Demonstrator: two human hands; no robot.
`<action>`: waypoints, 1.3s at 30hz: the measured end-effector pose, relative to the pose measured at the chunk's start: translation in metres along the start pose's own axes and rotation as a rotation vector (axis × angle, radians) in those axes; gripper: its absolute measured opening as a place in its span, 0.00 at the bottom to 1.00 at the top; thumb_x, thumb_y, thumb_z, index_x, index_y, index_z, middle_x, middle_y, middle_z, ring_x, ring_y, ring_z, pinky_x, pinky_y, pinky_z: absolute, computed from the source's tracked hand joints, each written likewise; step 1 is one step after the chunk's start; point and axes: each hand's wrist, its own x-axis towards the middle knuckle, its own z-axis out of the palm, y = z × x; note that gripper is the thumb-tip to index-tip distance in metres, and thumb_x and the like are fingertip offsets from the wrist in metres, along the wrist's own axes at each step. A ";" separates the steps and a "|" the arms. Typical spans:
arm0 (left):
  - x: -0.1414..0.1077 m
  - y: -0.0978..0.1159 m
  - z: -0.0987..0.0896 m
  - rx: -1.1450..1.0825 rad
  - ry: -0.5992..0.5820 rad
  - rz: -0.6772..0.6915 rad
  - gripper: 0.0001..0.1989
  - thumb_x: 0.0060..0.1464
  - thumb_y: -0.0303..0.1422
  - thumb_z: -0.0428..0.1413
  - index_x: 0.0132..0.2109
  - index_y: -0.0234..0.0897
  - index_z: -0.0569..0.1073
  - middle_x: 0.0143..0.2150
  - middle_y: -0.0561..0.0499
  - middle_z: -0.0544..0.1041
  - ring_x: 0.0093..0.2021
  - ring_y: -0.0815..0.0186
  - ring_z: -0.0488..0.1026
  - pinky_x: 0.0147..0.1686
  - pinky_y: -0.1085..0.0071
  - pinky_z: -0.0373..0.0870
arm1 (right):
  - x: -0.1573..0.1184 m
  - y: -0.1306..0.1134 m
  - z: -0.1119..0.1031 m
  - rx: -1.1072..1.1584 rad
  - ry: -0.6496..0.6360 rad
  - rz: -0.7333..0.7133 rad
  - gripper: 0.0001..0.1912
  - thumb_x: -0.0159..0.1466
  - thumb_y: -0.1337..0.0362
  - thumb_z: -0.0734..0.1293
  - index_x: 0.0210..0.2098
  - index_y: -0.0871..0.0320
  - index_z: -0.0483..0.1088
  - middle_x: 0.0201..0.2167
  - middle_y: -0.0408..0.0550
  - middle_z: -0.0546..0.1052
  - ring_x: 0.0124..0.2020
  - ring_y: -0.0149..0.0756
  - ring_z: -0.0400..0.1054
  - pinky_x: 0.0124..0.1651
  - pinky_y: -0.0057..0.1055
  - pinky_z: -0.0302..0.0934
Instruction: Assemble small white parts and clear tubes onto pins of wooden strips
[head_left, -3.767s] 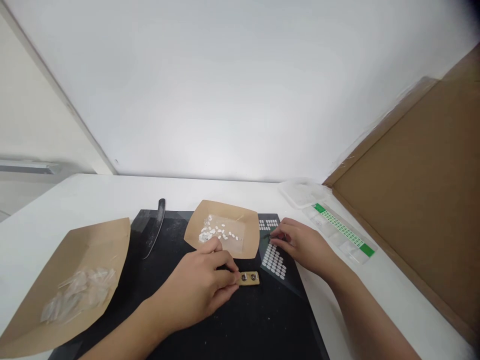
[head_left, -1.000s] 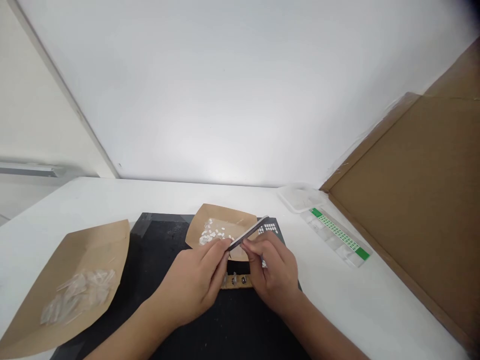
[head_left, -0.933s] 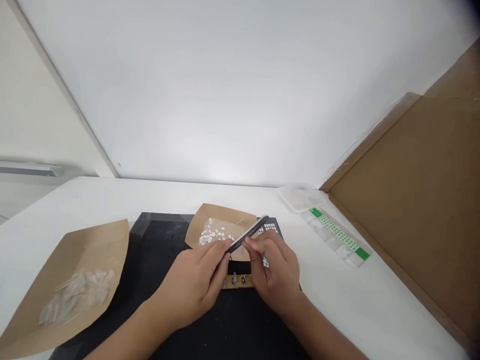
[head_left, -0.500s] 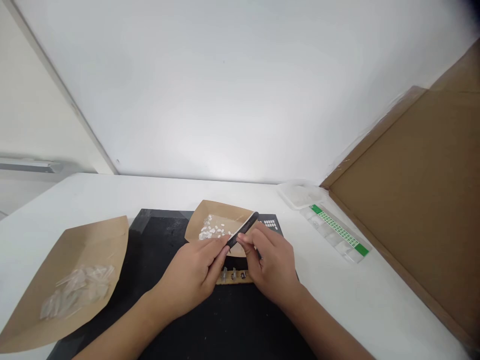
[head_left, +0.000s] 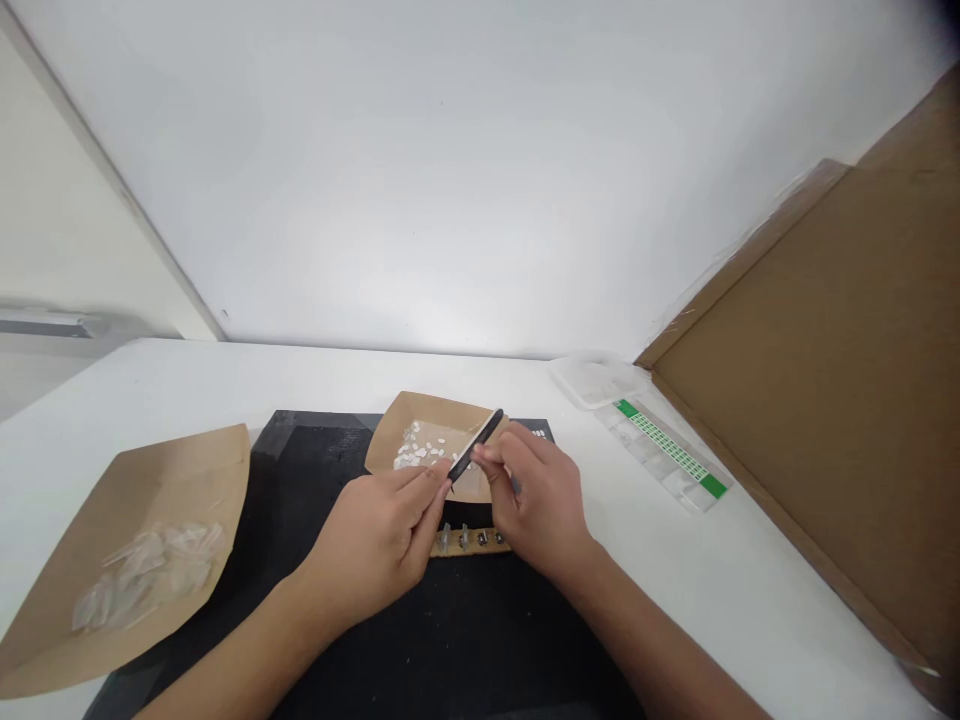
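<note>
Over the near edge of a small brown paper tray (head_left: 386,430), both hands meet on a slim black stick (head_left: 484,432) with a pale edge and a rounded far end. My left hand (head_left: 379,530) pinches its lower end between thumb and fingers; a tiny dark point sticks out there. The bent thumb and index finger of my right hand (head_left: 540,490) press together on the stick's middle. Whether they also hold something small, I cannot tell. Below the hands lies a wooden strip (head_left: 472,541) bearing several small metal-and-clear pieces, partly covered by my right hand. Small white ovals (head_left: 427,452) lie inside the tray.
A larger brown paper tray (head_left: 60,530) with clear plastic pieces (head_left: 150,565) stands at left. Everything central rests on a black mat (head_left: 420,640). On the right are a clear compartment case (head_left: 675,455) with a green-white label, a translucent lid (head_left: 596,380) and a cardboard panel (head_left: 817,400).
The view has shifted slightly. My right hand sits a little farther up and covers more white ovals behind it, while more of the wooden strip shows. Both hands keep their hold on the stick.
</note>
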 end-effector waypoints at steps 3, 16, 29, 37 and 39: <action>0.000 0.000 -0.001 0.026 -0.004 0.029 0.14 0.71 0.29 0.48 0.56 0.34 0.75 0.33 0.49 0.79 0.29 0.63 0.77 0.29 0.69 0.70 | 0.000 0.000 0.001 -0.025 -0.007 -0.008 0.16 0.74 0.68 0.63 0.29 0.55 0.62 0.25 0.41 0.69 0.25 0.33 0.61 0.32 0.31 0.49; -0.002 -0.005 -0.002 0.133 -0.009 0.076 0.12 0.71 0.28 0.47 0.56 0.33 0.72 0.33 0.49 0.79 0.29 0.62 0.79 0.28 0.69 0.72 | 0.001 0.007 0.006 -0.036 0.011 0.002 0.15 0.74 0.66 0.65 0.29 0.54 0.64 0.25 0.42 0.72 0.26 0.33 0.64 0.33 0.32 0.50; 0.000 0.000 0.004 0.103 0.153 -0.086 0.14 0.72 0.31 0.48 0.59 0.34 0.73 0.45 0.42 0.85 0.39 0.57 0.84 0.38 0.62 0.82 | 0.000 0.006 -0.003 0.173 0.002 0.146 0.02 0.73 0.65 0.65 0.41 0.53 0.68 0.33 0.44 0.75 0.32 0.36 0.69 0.37 0.33 0.61; 0.000 -0.002 0.010 0.071 0.200 -0.172 0.15 0.72 0.32 0.48 0.59 0.34 0.73 0.50 0.41 0.84 0.46 0.54 0.85 0.47 0.56 0.83 | -0.005 -0.012 -0.005 0.349 -0.118 0.075 0.13 0.74 0.71 0.59 0.45 0.51 0.74 0.36 0.45 0.70 0.35 0.36 0.67 0.38 0.33 0.61; -0.001 -0.001 0.011 0.069 0.209 -0.167 0.14 0.72 0.32 0.49 0.59 0.34 0.73 0.51 0.41 0.84 0.46 0.54 0.85 0.47 0.56 0.83 | -0.006 -0.014 -0.004 0.437 -0.100 0.204 0.11 0.76 0.67 0.58 0.43 0.52 0.71 0.35 0.45 0.70 0.35 0.36 0.66 0.38 0.33 0.61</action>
